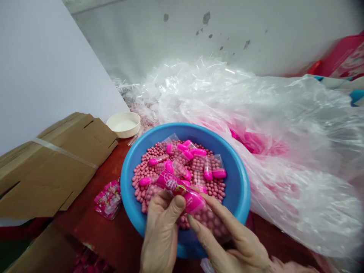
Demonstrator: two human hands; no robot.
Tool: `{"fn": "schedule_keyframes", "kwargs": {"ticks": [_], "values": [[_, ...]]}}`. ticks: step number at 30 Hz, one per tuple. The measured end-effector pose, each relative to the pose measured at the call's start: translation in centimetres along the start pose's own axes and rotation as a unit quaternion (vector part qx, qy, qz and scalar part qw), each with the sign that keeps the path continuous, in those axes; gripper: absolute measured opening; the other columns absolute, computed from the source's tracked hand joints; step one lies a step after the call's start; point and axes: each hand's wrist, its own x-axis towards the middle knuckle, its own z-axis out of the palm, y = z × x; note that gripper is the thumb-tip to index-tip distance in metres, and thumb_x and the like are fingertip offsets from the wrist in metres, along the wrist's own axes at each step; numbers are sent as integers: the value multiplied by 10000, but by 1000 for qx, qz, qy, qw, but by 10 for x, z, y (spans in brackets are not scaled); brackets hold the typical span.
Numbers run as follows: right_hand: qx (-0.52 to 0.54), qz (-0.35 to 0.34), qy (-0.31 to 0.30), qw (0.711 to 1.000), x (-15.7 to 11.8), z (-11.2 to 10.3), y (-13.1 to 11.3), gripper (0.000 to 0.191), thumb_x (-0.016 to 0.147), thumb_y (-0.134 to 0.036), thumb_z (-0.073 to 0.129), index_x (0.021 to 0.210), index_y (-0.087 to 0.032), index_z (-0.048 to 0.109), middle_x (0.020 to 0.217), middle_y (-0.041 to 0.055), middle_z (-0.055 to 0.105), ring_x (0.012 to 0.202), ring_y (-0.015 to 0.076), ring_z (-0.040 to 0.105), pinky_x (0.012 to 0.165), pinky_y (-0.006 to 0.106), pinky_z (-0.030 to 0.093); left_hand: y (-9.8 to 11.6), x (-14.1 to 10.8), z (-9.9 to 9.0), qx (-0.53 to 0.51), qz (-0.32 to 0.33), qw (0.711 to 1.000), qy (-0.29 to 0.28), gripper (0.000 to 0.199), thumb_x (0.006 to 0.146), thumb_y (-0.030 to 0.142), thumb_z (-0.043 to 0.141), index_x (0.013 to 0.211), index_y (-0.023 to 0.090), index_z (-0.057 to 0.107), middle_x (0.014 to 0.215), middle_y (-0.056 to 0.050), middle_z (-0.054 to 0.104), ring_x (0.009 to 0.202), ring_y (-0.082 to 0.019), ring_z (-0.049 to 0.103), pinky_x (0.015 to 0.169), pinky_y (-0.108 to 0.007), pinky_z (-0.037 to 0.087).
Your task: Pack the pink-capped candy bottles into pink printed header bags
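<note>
Both of my hands meet over the near part of a blue basin (pixel 241 178). The basin holds pink beads (pixel 142 167) and several clear containers with bright pink ends (pixel 218 172). My left hand (pixel 162 231) pinches a printed pink wrapper (pixel 173 185) between thumb and fingers. In my right hand (pixel 233 242) is a clear container of pink beads (pixel 210 222), its pink end (pixel 195 203) against the wrapper. The fingers hide part of where the wrapper and container meet.
Left of the basin are flattened cardboard (pixel 57 155), a white dish (pixel 124 124) and printed pink packets (pixel 109 199) on the red table (pixel 99 235). Clear plastic bags (pixel 298 121) pile up behind and right. A pink box (pixel 347 57) shows at the upper right.
</note>
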Motion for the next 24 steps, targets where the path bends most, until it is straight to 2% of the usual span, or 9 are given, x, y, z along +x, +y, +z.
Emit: {"fn": "schedule_keyframes", "kwargs": {"ticks": [5, 9, 13, 15, 17, 20, 24], "values": [[-28, -43, -25, 998, -1, 0, 0, 512, 766, -160, 672, 1209, -398, 572, 1094, -102, 696, 908, 153, 695, 859, 247, 554, 2, 0, -3, 41, -11, 999, -23, 156, 556, 198, 835, 675, 205, 734, 600, 24, 706, 542, -90, 610, 541, -170, 479], [1, -21, -78, 997, 0, -7, -5, 474, 796, -225, 664, 1219, -411, 558, 1118, -106, 686, 935, 139, 688, 880, 212, 533, 3, 1, -9, 46, -35, 993, -102, 229, 537, 234, 844, 747, 209, 756, 668, -15, 728, 626, -164, 660, 652, -271, 526], [21, 5, -109, 994, 0, -6, -8, 384, 840, -310, 620, 1206, -410, 561, 1140, -114, 675, 984, 118, 665, 888, 162, 502, 1, -1, -13, 25, -42, 989, -142, 214, 541, 294, 835, 722, 207, 761, 742, -46, 742, 699, -217, 684, 729, -344, 539], [2, 8, -101, 995, -3, -2, -6, 397, 851, -351, 600, 1236, -417, 528, 1165, -118, 661, 1043, 126, 636, 908, 174, 489, 1, -2, -14, 25, -35, 989, -144, 224, 530, 320, 836, 705, 204, 760, 732, -44, 740, 693, -217, 684, 726, -338, 543], [-36, 2, -93, 995, -8, 3, -3, 439, 866, -376, 570, 1294, -404, 476, 1193, -105, 644, 1058, 141, 625, 904, 197, 497, 1, -2, -14, 30, -27, 992, -123, 196, 527, 301, 842, 689, 228, 757, 664, -9, 726, 661, -192, 679, 722, -313, 542], [-103, -11, -79, 992, -14, 9, 0, 488, 893, -390, 518, 1364, -309, 419, 1222, -41, 625, 1012, 167, 648, 846, 207, 534, 1, -2, -13, 29, -25, 995, -91, 162, 546, 267, 836, 677, 239, 744, 572, 24, 685, 645, -166, 668, 733, -282, 528], [-140, -17, -93, 986, -11, 0, -2, 483, 900, -403, 499, 1345, -218, 457, 1198, 4, 644, 980, 175, 659, 824, 184, 534, 1, -1, -16, 18, -57, 989, -134, 185, 539, 283, 837, 667, 197, 733, 542, 12, 650, 643, -185, 660, 728, -299, 519]]}}
